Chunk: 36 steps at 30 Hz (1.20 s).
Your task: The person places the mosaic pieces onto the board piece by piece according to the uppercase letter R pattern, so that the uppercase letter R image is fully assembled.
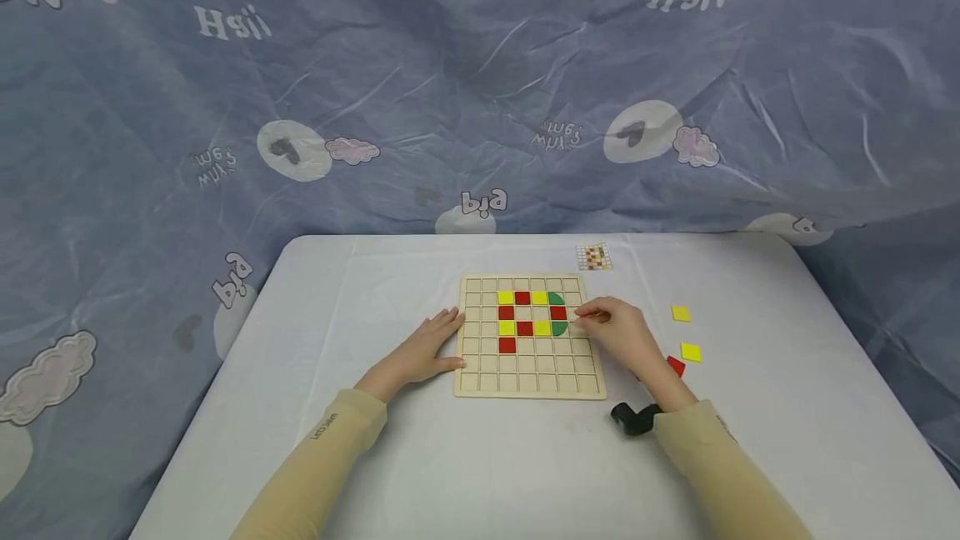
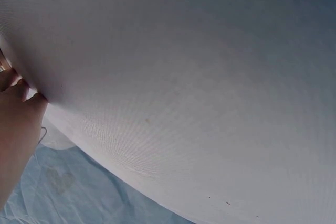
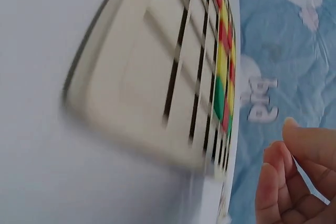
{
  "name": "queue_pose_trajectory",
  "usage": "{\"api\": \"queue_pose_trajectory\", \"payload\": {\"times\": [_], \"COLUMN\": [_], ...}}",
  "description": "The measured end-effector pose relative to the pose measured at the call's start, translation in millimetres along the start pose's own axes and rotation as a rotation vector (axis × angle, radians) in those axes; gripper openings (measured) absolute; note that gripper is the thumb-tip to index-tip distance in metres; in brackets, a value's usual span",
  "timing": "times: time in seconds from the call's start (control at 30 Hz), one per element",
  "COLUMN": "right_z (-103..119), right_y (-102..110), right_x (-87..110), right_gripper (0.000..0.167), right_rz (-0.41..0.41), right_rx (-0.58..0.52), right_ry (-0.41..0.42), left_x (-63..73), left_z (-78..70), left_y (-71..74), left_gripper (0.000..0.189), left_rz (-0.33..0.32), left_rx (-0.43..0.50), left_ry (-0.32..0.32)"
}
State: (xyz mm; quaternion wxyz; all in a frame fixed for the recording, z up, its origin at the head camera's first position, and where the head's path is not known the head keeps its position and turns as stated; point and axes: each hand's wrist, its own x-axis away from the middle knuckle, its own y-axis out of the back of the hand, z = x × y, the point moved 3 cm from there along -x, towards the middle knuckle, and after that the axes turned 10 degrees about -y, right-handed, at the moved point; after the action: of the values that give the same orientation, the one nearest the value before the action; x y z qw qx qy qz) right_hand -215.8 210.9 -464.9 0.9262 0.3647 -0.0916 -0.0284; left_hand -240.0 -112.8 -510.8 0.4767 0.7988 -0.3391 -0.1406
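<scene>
A square wooden grid board (image 1: 555, 363) lies on the table, with red, yellow and green tiles set in its squares. My left hand (image 1: 422, 348) rests against the board's left edge, thumb and fingers spread apart. At the right edge, my right hand (image 1: 618, 330) pinches a thin red tile (image 1: 589, 314), seen nearly edge-on beside the green quarter-round tiles. In the right wrist view, the bent fingers (image 3: 269, 179) and thumb stand just off the board's tiled rows, and the tile is hidden there. The left wrist view catches only part of the left hand (image 2: 18, 114).
Loose yellow tiles (image 1: 691, 352) and a red tile (image 1: 677, 366) lie right of the right forearm. A black object (image 1: 632, 419) sits under the right cuff. A small pattern card (image 1: 594, 257) lies behind the board. A blue printed cloth (image 1: 480, 90) hangs behind the table.
</scene>
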Motion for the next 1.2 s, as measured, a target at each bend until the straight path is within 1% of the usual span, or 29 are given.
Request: {"api": "queue_pose_trajectory", "payload": {"times": [0.1, 0.2, 0.33, 0.43, 0.53, 0.87, 1.0, 1.2], "right_z": [-22, -39, -55, -63, -65, -64, -63, -60], "right_y": [19, 32, 40, 40, 38, 32, 32, 28], "right_x": [0.5, 3.6, 7.2, 9.0, 9.8, 9.7, 10.0, 8.6], "right_gripper": [0.022, 0.022, 0.025, 0.027, 0.028, 0.030, 0.031, 0.030], "right_rz": [-0.021, -0.040, -0.038, -0.019, -0.013, -0.011, -0.007, 0.016], "right_rx": [0.012, 0.044, 0.092, 0.124, 0.145, 0.194, 0.191, 0.141], "right_ry": [-0.039, -0.069, -0.143, -0.199, -0.221, -0.213, -0.218, -0.224], "left_x": [-0.8, -1.2, -1.3, -0.5, 0.5, 0.7, 0.3, 0.7], "left_z": [0.4, 0.5, 0.8, 1.5, 2.0, 0.8, -0.4, -3.1], "left_y": [0.1, 0.5, 0.9, 1.1, 1.2, -0.9, -0.9, 0.1], "left_gripper": [0.086, 0.086, 0.086, 0.086, 0.086, 0.085, 0.084, 0.084], "left_rz": [0.000, -0.001, -0.002, 0.001, 0.002, -0.011, -0.010, -0.018], "left_rx": [-0.001, -0.002, -0.006, -0.002, 0.006, 0.013, 0.004, 0.015], "left_ry": [-0.004, -0.004, 0.000, 0.004, 0.007, -0.002, -0.003, -0.014]}}
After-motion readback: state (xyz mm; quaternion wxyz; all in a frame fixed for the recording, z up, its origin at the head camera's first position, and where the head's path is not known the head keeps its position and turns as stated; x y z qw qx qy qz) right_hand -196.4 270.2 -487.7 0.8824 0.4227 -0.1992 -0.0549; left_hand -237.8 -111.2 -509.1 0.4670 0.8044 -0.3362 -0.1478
